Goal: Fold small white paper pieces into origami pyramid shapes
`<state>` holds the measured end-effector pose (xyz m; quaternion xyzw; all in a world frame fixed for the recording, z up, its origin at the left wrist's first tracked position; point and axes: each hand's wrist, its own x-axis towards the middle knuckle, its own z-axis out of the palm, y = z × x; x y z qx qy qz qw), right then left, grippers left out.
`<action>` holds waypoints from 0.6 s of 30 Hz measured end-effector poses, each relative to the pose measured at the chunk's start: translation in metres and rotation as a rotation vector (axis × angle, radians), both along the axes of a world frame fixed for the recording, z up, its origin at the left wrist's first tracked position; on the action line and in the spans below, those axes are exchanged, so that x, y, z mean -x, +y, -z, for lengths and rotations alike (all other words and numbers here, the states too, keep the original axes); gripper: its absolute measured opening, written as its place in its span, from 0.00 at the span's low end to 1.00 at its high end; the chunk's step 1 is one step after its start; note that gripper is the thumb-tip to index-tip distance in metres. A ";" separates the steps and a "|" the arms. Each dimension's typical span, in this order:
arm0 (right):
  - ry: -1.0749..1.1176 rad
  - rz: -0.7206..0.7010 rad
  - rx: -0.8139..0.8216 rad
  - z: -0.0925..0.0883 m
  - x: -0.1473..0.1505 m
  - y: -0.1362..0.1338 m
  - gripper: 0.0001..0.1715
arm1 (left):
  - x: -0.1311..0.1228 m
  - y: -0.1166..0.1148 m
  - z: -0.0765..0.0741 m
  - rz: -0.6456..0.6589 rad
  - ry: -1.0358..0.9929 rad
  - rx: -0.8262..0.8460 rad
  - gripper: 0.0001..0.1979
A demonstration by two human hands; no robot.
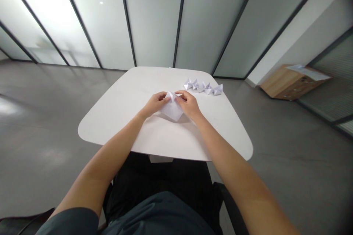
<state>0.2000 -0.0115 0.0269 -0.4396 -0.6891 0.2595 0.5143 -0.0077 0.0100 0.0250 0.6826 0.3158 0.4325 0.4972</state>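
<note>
One folded white sheet (173,110), near the middle of a white table (116,112) — held in a narrow pinch by my left hand (154,103) at its ten o'clock and my right hand (191,105) at its two o'clock — with a row of small folded white papers (202,87) farther off toward two o'clock.

Paper (172,111) between 2 hands (154,104), table (116,112) beneath
</note>
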 end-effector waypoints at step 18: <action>-0.312 0.041 -0.226 0.006 -0.001 0.006 0.14 | -0.001 0.004 0.007 -0.006 -0.098 0.166 0.26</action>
